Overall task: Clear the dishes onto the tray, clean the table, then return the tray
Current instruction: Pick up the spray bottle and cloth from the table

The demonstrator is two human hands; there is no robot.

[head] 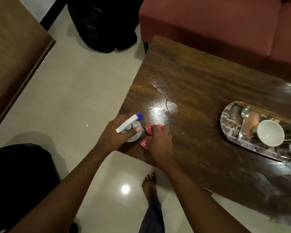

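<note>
Tiled room, seating
Glossy beige floor [71,91] with glare spot [125,189]; maroon sofa [217,22] at top right, wood unit [12,56] at left.

tray [229,122]: oval steel, on table's right.
bowl [270,135]: white, upright on tray.
table [200,78]: dark wood, wet patch.
cloth [151,130]: red, crumpled, table corner.
spray bottle [130,127]: white, beside cloth.

A maroon sofa [225,22] is shown at upper right; a black bag [104,26] is set on the tiled floor [71,91]; wooden furniture [12,56] is seen at left.
</note>
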